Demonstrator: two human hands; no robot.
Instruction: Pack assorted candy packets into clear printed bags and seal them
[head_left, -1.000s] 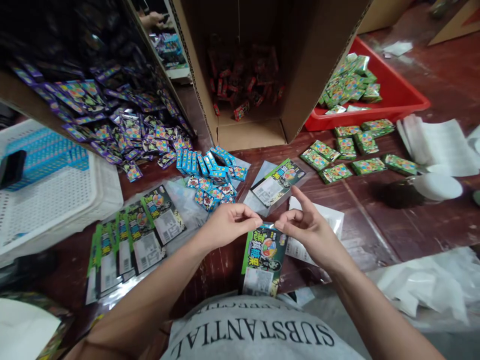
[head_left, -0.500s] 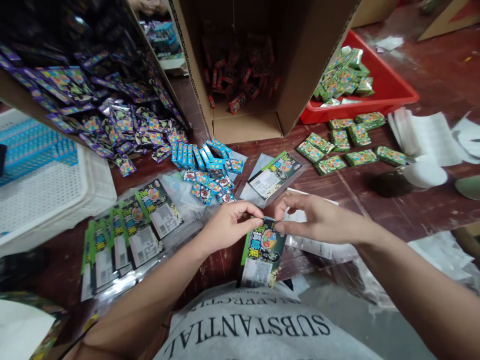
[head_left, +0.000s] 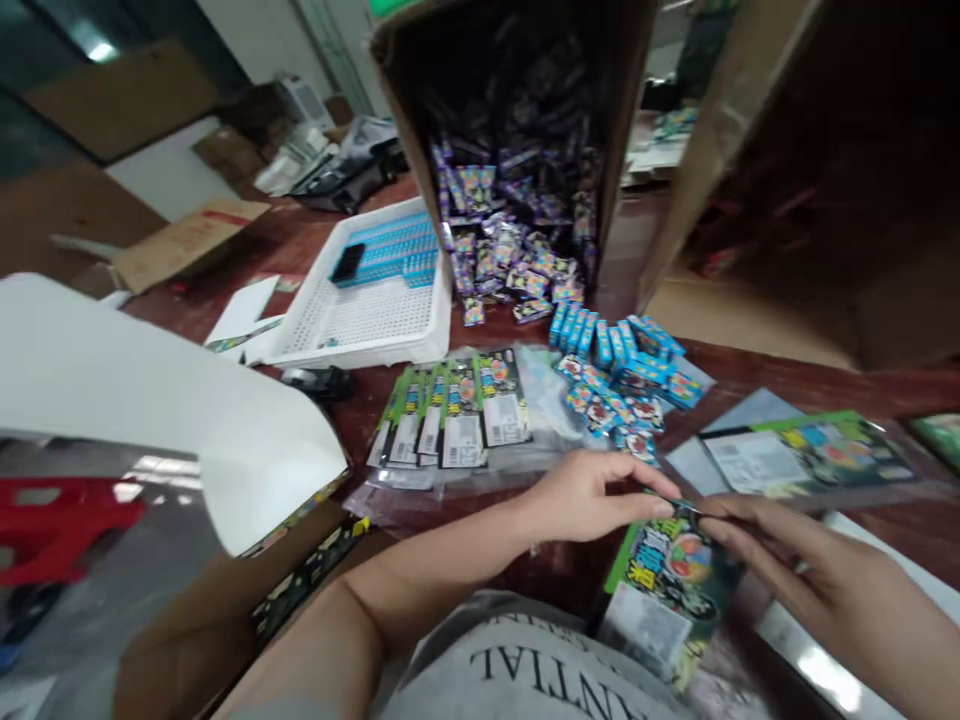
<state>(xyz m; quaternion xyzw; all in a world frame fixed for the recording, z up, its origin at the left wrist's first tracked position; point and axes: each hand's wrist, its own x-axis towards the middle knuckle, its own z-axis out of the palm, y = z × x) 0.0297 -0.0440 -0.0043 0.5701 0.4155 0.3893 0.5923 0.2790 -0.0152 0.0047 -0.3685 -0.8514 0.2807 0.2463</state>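
Packet (head_left: 660, 600) is being pinched at its top edge, close to a grey shirt (head_left: 525, 665).
Fingers (head_left: 642, 474) of the left hand (head_left: 589, 495) and right hand (head_left: 817, 560) are gripping it side by side; similar packets (head_left: 461, 420) are lying leftward on the desk (head_left: 555, 573), near small blue boxes (head_left: 604, 342).

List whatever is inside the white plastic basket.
The white basket holds rows of small blue boxes, with a black object on them. Anything beneath the boxes is covered.
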